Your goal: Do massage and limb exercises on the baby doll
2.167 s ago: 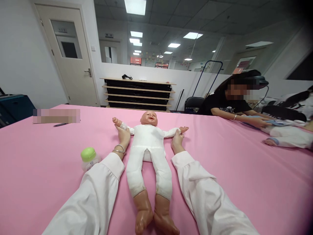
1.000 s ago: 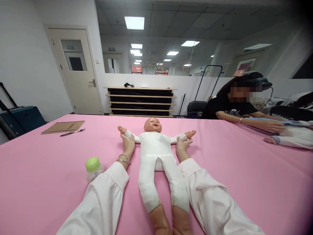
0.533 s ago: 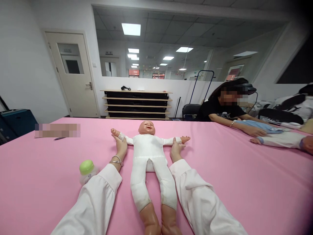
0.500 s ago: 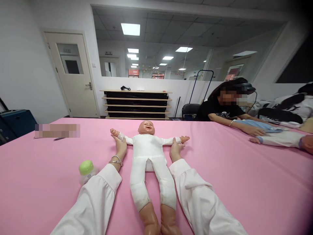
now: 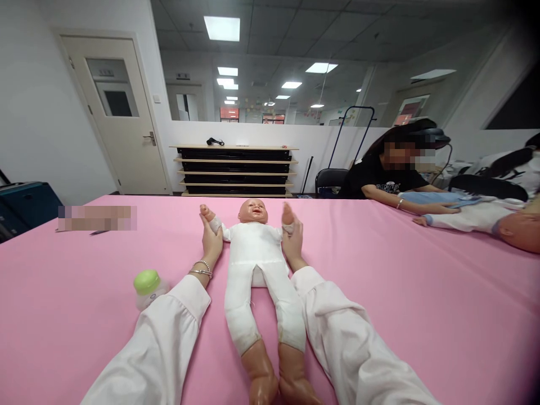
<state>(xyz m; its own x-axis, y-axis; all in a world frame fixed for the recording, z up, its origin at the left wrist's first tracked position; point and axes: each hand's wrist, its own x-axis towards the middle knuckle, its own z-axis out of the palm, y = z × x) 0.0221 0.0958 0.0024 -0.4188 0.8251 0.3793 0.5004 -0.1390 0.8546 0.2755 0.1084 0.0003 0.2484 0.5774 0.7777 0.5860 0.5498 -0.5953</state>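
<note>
A baby doll [image 5: 256, 247] with a white cloth body lies face up on the pink table [image 5: 379, 270], its head away from me and its feet toward me. My left hand [image 5: 212, 239] is closed round the doll's arm on the left, near the wrist. On the other side my right hand [image 5: 294, 239] grips the doll's other arm, whose hand points upward. Both of the doll's arms are bent up beside its head. A jar with a green lid [image 5: 147, 282] stands left of my left sleeve.
At the right, a person in a black shirt [image 5: 390, 174] leans over the table, arms on a second doll [image 5: 472, 216] with a blue cloth [image 5: 439, 199]. A blurred patch [image 5: 97, 218] lies at the far left. Behind the table stands a shelf [image 5: 236, 169].
Both hands have moved inward, bringing the doll's outstretched arms up closer to its head. The view has tilted slightly, and the second doll appears shifted to the left.
</note>
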